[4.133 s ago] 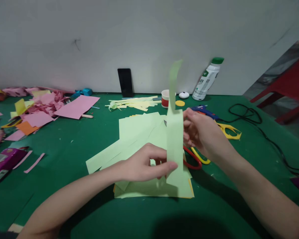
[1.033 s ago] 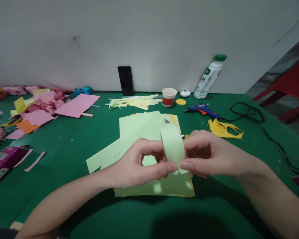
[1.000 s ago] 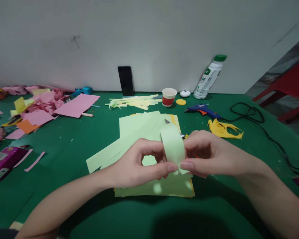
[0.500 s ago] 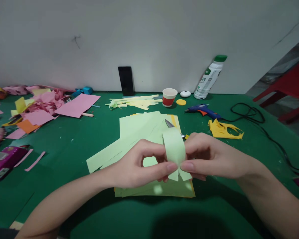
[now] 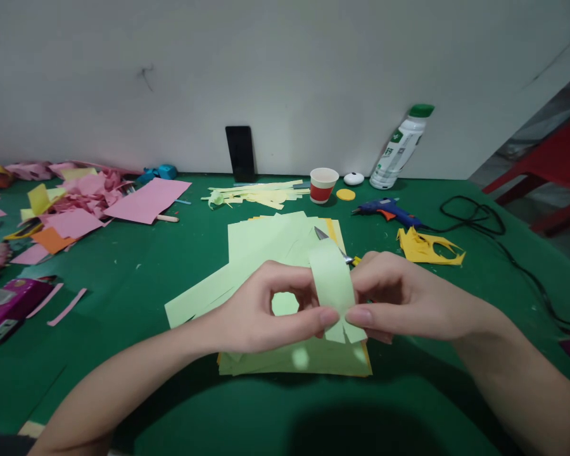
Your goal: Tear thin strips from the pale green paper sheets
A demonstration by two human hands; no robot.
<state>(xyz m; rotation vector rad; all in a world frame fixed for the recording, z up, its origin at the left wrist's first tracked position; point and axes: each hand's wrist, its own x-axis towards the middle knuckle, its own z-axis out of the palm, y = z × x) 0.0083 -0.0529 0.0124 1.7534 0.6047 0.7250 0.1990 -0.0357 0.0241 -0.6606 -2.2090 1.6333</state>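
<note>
A curved light green paper strip with a slit at its lower end is held up between both hands. My left hand pinches its lower left edge between thumb and fingers. At the lower right edge, my right hand pinches it the same way. Some of my fingers are hidden behind the strip. Under the hands lies a stack of light green paper sheets, with yellow edges showing. Scissors rest on the stack, partly covered by the strip and my right hand.
A paper cup, a leaning bottle and a phone stand by the wall. Cut paper strips lie behind the stack. A glue gun with its cord is at right, near a yellow paper scrap. Pink paper lies left.
The strip's lower end has shifted slightly, and the gap of its slit looks narrower. Both hands keep their pinch and have barely moved.
</note>
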